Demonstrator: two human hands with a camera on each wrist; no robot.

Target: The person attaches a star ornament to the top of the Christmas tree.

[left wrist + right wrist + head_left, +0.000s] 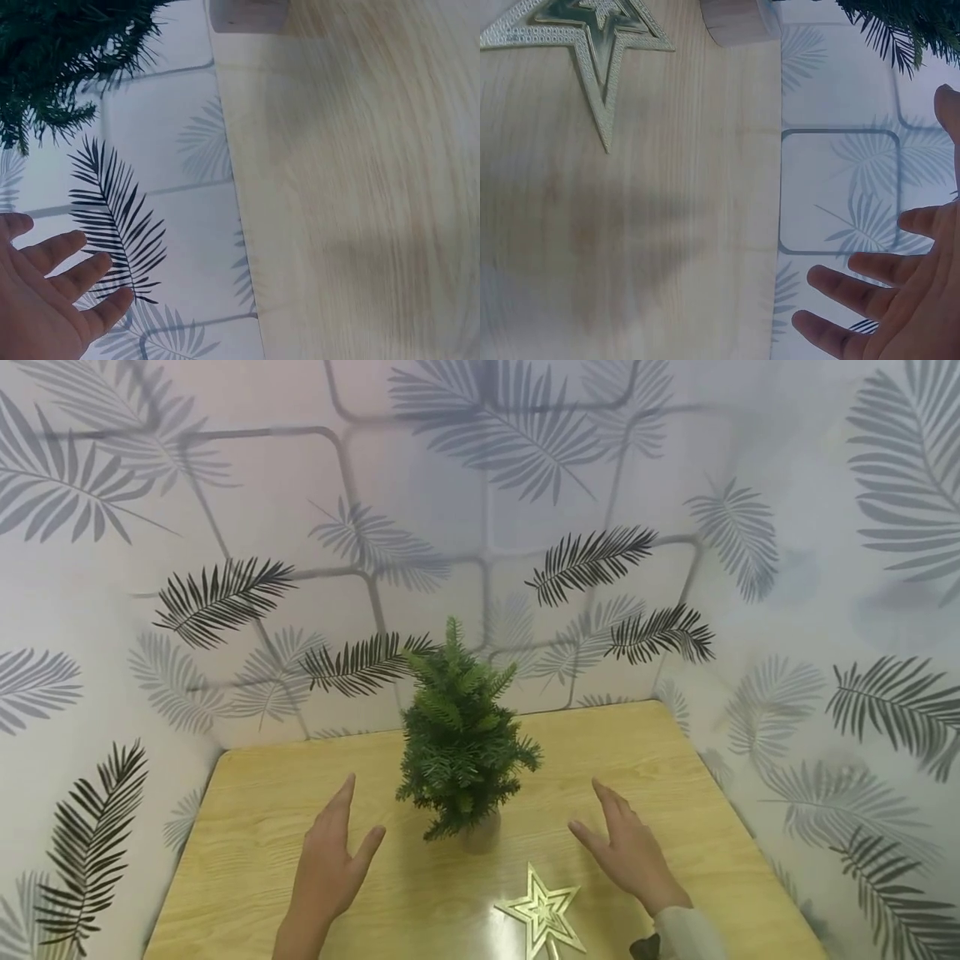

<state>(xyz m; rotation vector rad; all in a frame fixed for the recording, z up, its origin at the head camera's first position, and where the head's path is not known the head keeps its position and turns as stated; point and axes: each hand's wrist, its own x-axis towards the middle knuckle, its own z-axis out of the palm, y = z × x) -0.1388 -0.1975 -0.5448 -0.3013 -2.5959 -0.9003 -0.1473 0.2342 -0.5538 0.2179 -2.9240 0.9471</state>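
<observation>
Flanking the tree: left hand on one side, right hand on the other, both apart from it; neither touches anything.
Left hand: empty, fingers extended, thumb out toward the tree.
Right hand: empty too, fingers straight and spread in the wrist view; nearest the star; pale sleeve at the wrist.
Why hands sit so: probably the wide gap keeps both clear of the branches.
Mini Christmas tree: on the wood-grain table, between the hands and beyond the star, near the table's far edge.
Tree base: rounded, pale, on the tabletop; likely broad enough to hold the tree up unaided.
Tree axis: long axis roughly vertical, tip up; slight lean in the head view may just be camera angle.
Gold star topper: lying on the table, person's side of the tree, apart from base and hands.
Why flat: its thin stem likely couldn't stand it up.
Star axis: stem toward the person, opposite point aimed away, slightly left.
Backdrop: leaf-print wall covering behind the table.
</observation>
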